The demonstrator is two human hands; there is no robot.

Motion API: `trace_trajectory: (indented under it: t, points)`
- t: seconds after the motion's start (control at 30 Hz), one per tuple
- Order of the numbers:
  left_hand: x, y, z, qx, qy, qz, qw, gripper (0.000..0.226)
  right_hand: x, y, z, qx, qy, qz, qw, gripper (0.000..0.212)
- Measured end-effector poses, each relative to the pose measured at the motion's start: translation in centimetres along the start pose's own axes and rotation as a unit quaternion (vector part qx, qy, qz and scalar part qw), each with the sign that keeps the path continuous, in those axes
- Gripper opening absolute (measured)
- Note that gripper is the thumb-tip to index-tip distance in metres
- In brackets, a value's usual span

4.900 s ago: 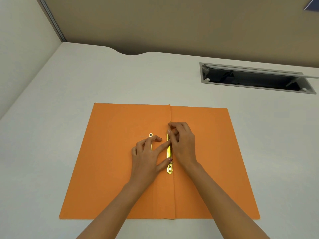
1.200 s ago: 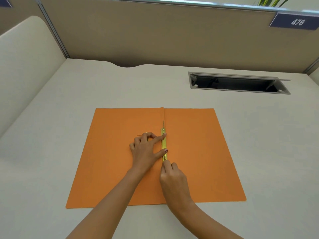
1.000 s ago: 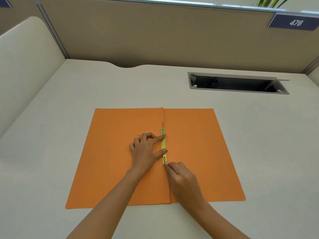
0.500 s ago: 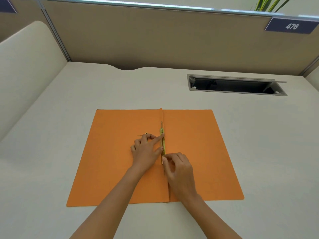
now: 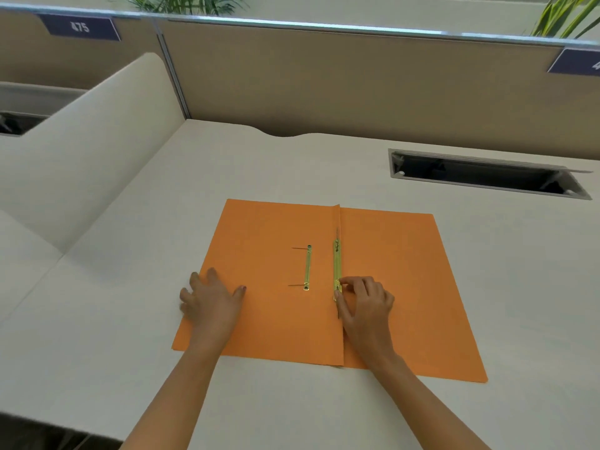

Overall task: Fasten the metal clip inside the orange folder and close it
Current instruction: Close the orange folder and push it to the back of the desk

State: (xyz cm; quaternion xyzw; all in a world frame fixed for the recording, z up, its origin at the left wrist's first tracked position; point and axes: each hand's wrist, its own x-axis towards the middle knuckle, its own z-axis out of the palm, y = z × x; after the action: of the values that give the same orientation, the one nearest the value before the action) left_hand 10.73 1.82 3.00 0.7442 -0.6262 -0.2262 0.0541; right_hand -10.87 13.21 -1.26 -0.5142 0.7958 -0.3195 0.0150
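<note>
The orange folder [image 5: 399,271] lies open and flat on the desk. A brass clip bar [image 5: 337,264] runs along its centre fold. A second, thinner brass strip [image 5: 307,267] lies on the left leaf, with two thin prongs pointing left. My right hand [image 5: 365,303] pinches the near end of the clip bar between thumb and fingers. My left hand [image 5: 212,298] rests flat with fingers spread on the left edge of the left leaf, partly on the desk.
An open cable slot [image 5: 487,175] is sunk into the white desk [image 5: 292,164] at the back right. A tan partition [image 5: 357,82] stands behind and a white divider [image 5: 81,151] rises on the left. The desk's front edge is near me.
My left hand has left the clip and moved to the folder's left edge, uncovering the thin strip. My right hand stays at the bar's near end. The camera view has shifted left.
</note>
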Motion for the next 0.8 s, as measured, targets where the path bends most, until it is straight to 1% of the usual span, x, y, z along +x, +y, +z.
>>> trace_trajectory:
  t: [0.07,0.17,0.3,0.4,0.47,0.53,0.63,0.7,0.8]
  points:
    - [-0.7,-0.8,-0.6,-0.027,0.015,-0.039,0.999,0.076,0.0,0.0,0.0,0.004,0.000,-0.002,1.000,0.019]
    - [-0.9,-0.8,-1.4,-0.056,0.045,-0.058,0.996,0.074,0.0,0.0,0.0,0.004,-0.001,-0.005,1.000,0.019]
    - [0.0,-1.3,-2.6,-0.132,0.032,-0.085,0.987,0.069,0.1,0.0,0.0,0.003,-0.003,-0.004,1.000,0.017]
    - [1.0,-2.6,-3.8,-0.175,0.015,-0.074,0.982,0.057,0.1,0.0,-0.1,0.007,-0.004,0.000,1.000,0.017]
    - [1.4,-3.5,-4.9,-0.224,0.010,-0.047,0.973,0.040,0.1,-0.1,-0.2,0.015,-0.008,0.002,1.000,0.017]
    - [1.4,-4.2,-6.2,-0.312,-0.002,-0.018,0.950,0.026,0.1,-0.1,-0.3,0.025,-0.013,0.003,1.000,0.017]
    - [0.9,-4.0,-8.7,-0.464,-0.075,0.015,0.882,0.021,0.0,0.0,-0.5,0.040,-0.019,0.007,0.999,0.017]
    - [0.3,-3.2,-10.1,-0.512,-0.126,0.043,0.848,0.025,0.1,0.0,-0.7,0.064,-0.026,0.018,0.997,0.015]
    - [-1.0,-1.4,-11.0,-0.539,-0.181,0.108,0.816,0.032,0.4,0.1,-1.4,0.133,-0.041,0.040,0.989,0.012]
